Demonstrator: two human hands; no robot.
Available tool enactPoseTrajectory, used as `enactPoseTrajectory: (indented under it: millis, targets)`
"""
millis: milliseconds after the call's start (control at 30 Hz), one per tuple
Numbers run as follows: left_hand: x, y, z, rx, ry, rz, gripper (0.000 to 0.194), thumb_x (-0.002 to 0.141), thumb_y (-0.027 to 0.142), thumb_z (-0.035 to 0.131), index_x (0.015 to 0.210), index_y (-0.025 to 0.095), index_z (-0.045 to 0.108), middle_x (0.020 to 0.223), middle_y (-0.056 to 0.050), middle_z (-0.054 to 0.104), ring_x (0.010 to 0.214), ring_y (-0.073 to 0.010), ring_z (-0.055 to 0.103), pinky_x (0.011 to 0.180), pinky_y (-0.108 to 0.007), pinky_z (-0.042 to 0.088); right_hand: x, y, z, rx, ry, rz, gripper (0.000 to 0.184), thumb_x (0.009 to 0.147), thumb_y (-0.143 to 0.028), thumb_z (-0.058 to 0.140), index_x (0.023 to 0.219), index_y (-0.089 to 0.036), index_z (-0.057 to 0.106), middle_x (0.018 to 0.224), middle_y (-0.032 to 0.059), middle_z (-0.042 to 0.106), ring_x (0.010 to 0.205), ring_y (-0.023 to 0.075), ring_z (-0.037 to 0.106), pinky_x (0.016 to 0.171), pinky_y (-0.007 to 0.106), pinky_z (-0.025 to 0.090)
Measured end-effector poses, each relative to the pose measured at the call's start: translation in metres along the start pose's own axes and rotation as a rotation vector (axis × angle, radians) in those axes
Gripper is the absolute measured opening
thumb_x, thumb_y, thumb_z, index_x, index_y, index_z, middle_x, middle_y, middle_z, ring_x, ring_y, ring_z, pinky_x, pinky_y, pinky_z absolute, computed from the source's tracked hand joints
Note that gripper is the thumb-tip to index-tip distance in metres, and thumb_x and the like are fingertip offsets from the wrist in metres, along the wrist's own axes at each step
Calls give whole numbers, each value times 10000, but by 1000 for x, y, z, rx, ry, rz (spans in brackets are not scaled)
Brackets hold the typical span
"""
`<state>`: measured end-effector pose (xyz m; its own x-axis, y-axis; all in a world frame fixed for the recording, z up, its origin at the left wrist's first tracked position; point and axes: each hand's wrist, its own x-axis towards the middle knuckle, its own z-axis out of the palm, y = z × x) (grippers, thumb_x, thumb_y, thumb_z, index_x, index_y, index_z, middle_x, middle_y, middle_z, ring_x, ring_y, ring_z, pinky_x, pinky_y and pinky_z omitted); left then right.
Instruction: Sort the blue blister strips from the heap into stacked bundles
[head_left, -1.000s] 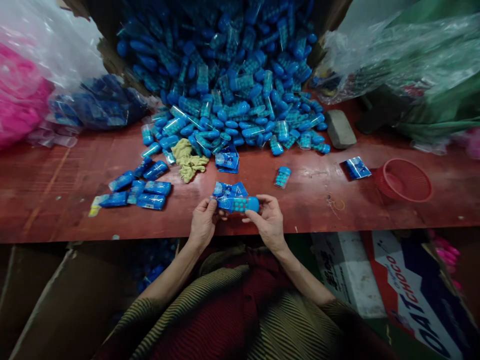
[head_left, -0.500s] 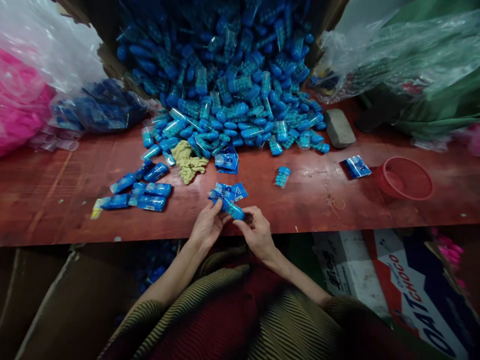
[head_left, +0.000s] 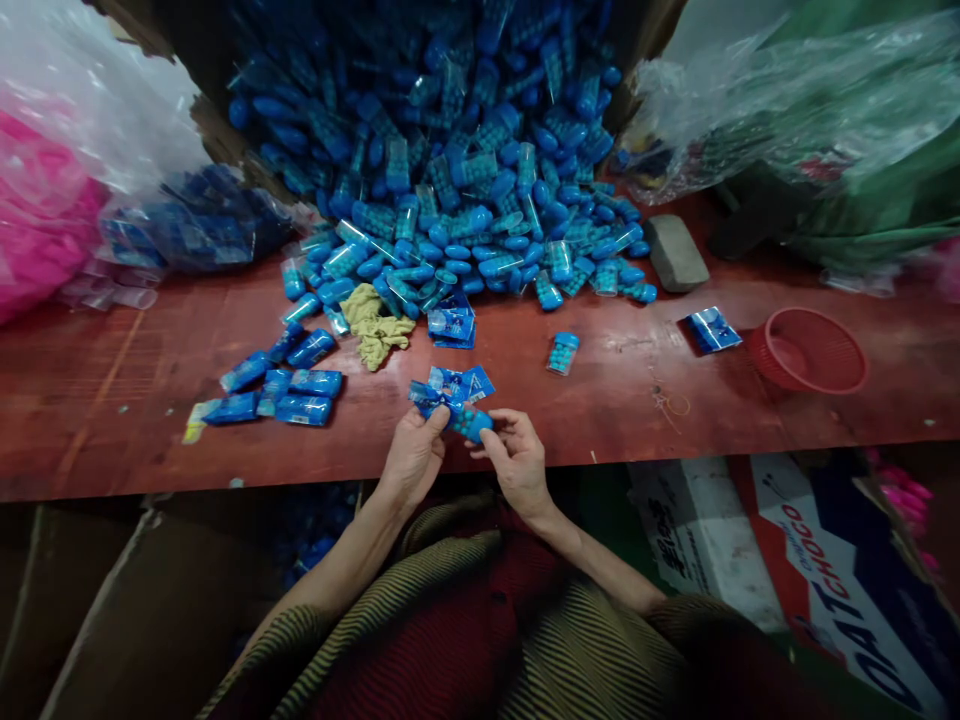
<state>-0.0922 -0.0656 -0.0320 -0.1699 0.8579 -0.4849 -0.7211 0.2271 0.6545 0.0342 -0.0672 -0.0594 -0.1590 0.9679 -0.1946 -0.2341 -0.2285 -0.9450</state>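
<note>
Bridging left hand (head_left: pixel 412 453), clamped on it, and right hand (head_left: pixel 520 458), grip unclear: blue bottle (head_left: pixel 472 423).

I count one bottle (head_left: pixel 474 426) between my two hands (head_left: pixel 412 452), a loose bottle (head_left: pixel 562 354) at two o'clock, seven packs (head_left: pixel 303 409) between nine and ten, one cloth (head_left: pixel 376 328) near eleven, one block (head_left: pixel 677 253) at two, one basket (head_left: pixel 811 350) near three; heaped bottles (head_left: pixel 457 220) at twelve, uncountable.

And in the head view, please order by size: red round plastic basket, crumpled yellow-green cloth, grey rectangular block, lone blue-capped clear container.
1. Red basket
2. Crumpled cloth and grey block: too alike to rank
3. Lone container
</note>
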Motion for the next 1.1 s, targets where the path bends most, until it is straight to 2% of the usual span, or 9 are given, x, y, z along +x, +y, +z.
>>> enactPoseTrajectory:
  millis: [167, 300, 433, 500, 600, 700, 800, 933, 1100]
  targets:
    - [-4, -6, -2, -2, -138, -191, 259, 673, 288, 755, 837, 104, 674, 777, -66, 690, 508, -101, 524, 467, -235, 415, -2, -3, 4, 95, -55, 128, 313, 737, -391, 678, 892, -229, 461, 734, -50, 622, 524, 105, 652, 486, 233, 582]
    - [-5, -7, 0, -23, -152, -257, 220, 637, 259, 777, 757, 107, 673, 695, -39, 654, 510, -87, 491, 497, -234, 418, -1, -1, 2, 73, -32, 54, 286, 737, -351, 683, 899, -234, 479, 870, -28, 636, 591, 95, 663, 556, 240, 595]
    - [-3, -1, -5, -29, -226, -291, 207, 628, 227, 774, 781, 125, 679, 698, -35, 649, 559, -122, 530, 537, -264, 439, 9, -5, -7, 148, -249, 113, 329, 711, -349, 699, 943, -240, 493, 814, -46, 630, 563, 104, 660, 524, 254, 590]
    - [-2, 3, -7, -5, -253, -285, 244, 648, 244, 759, 853, 134, 686, 756, -57, 667, 610, -156, 563, 553, -285, 448, 14, -10, -11, 175, -343, 149, 379, 725, -338, 687, 1037, -259, 488, 780, -59, 625, 541, 104, 653, 515, 258, 587]
    - [-2, 5, -6, -9, -244, -230, 278, 651, 251, 761, 898, 149, 683, 826, -65, 678, 645, -160, 573, 572, -285, 451, 18, -17, -13, 152, -335, 120, 479, 742, -309, 671, 1173, -306, 461, 885, -41, 641, 616, 103, 661, 553, 250, 592]
    - [-4, 2, -4, 12, -256, -243, 299, 627, 323, 781, 842, 141, 682, 763, -51, 666, 551, -133, 529, 531, -283, 440, 19, -18, -14, 141, -397, 140, 441, 748, -320, 655, 1159, -308, 494, 956, -24, 636, 642, 109, 666, 529, 242, 583]
    - [-6, -2, -3, 54, -271, -264, 345, 607, 418, 782, 780, 141, 673, 668, -26, 624, 466, -114, 477, 483, -284, 421, 19, -14, -15, 135, -470, 174, 455, 765, -296, 633, 1195, -303, 483, 871, -40, 626, 609, 102, 665, 511, 218, 564]
    - [-7, -6, -5, 71, -293, -254, 364, 612, 429, 780, 775, 129, 653, 647, -16, 595, 476, -116, 500, 499, -280, 436, 22, -11, -17, 122, -534, 190, 527, 785, -285, 617, 1276, -299, 424, 793, -59, 613, 587, 97, 661, 514, 206, 551]
    - [-10, -10, -2, 37, -274, -216, 349, 621, 398, 785, 803, 136, 644, 732, -29, 631, 555, -123, 535, 468, -241, 424, 24, -15, -21, 105, -569, 190, 558, 813, -275, 608, 1327, -271, 392, 661, -93, 530, 559, 83, 639, 580, 228, 560]
